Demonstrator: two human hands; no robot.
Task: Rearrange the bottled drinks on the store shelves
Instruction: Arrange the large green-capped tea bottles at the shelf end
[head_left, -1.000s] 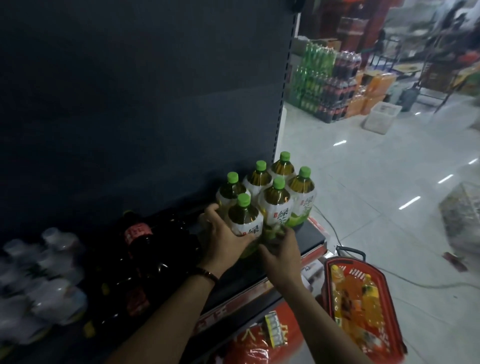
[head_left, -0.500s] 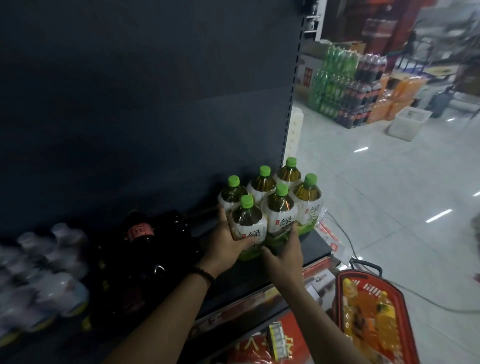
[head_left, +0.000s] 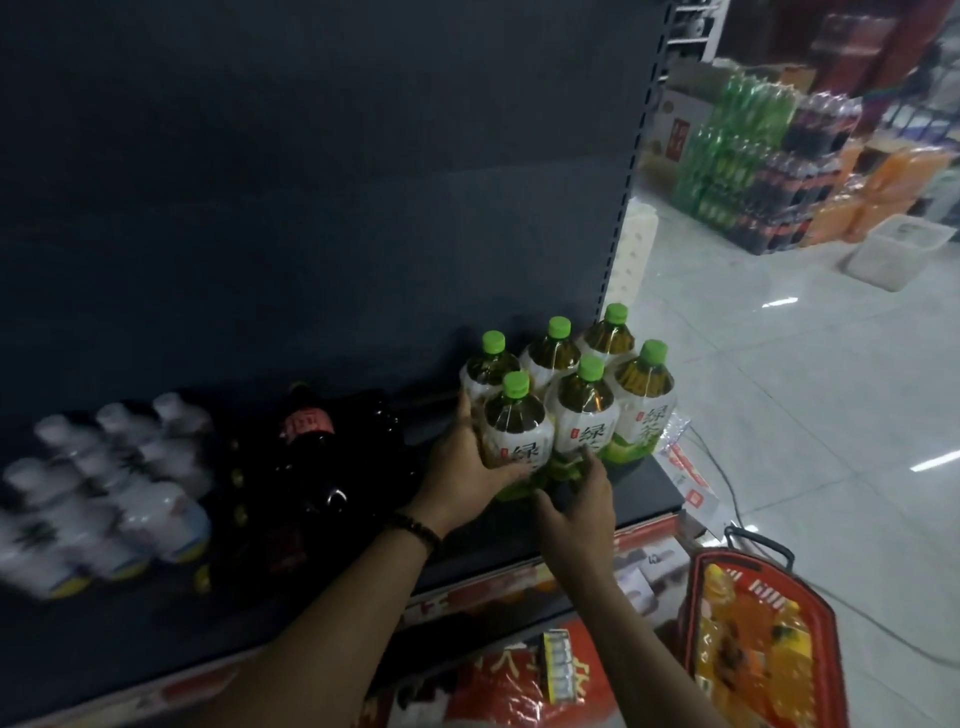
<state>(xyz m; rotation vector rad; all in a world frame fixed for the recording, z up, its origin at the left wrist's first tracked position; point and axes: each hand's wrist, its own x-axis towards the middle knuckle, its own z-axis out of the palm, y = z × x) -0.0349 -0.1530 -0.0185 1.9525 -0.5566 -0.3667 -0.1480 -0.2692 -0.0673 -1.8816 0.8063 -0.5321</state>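
**Both hands on the green-tea six-pack at the shelf's end**

The left hand (head_left: 462, 467) grips the front-left corner of the pack of green-tea bottles (head_left: 587, 410), thumb up its side and fingers curled across the front bottle's label. The right hand (head_left: 576, 512) touches the pack's low front just beside it, with fairly straight fingers that hold nothing. A dark bracelet (head_left: 418, 530) circles the left wrist.

The pack holds six green-capped bottles of amber liquid in clear wrap. It stands upright on the dark shelf (head_left: 639, 483), at its right end.

Left of the grip stand dark cola bottles (head_left: 311, 467), hard to count in the shadow. Beyond them are white bottles (head_left: 119, 483), smeared by blur. Below and right of the hands, a red basket (head_left: 701, 623) on the floor holds orange drink bottles (head_left: 753, 654) and is cut off by the frame's bottom edge. Far beyond the pack are stacked drink packs (head_left: 753, 171) and a white bin (head_left: 904, 249). Its contents cannot be made out.
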